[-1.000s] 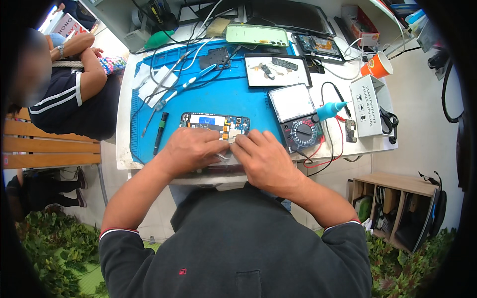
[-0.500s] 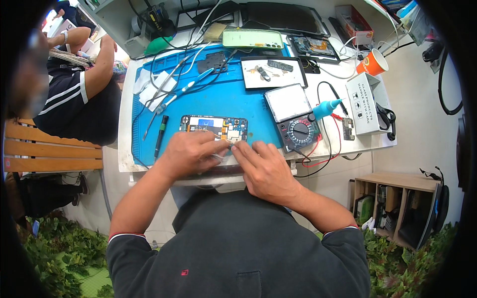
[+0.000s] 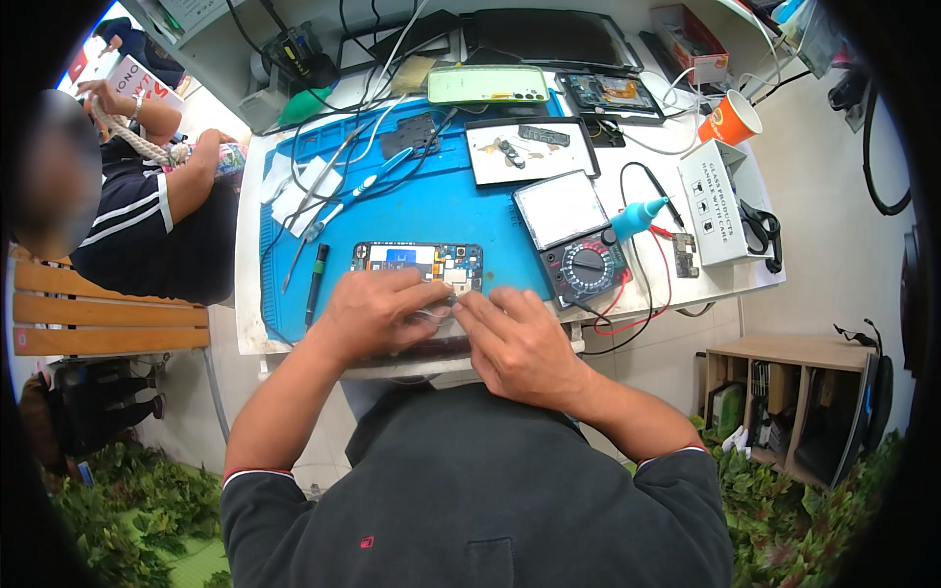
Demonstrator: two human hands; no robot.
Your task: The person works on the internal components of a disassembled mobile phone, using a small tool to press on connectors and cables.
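Note:
An opened phone (image 3: 403,257) with exposed board and battery lies on the blue mat (image 3: 382,206) near the table's front edge. My left hand (image 3: 377,312) rests over its lower left part with curled fingers, near a thin pale strand whose nature I cannot make out. My right hand (image 3: 518,343) has bent fingers at the phone's lower right edge, fingertips close to those of my left hand. What either hand pinches is hidden or too small to name. A black and green screwdriver (image 3: 317,284) lies to the left.
A multimeter (image 3: 585,263) with red and black leads, a teal bottle (image 3: 637,215), a white box (image 3: 710,206) and an orange cup (image 3: 729,120) stand right. A parts tray (image 3: 532,149), phones and cables crowd the back. A seated person (image 3: 137,225) is at the left.
The view has shifted, so phone and hands sit lower in the picture. My fingers stay at the phone's lower edge. The person at the left has moved their arms.

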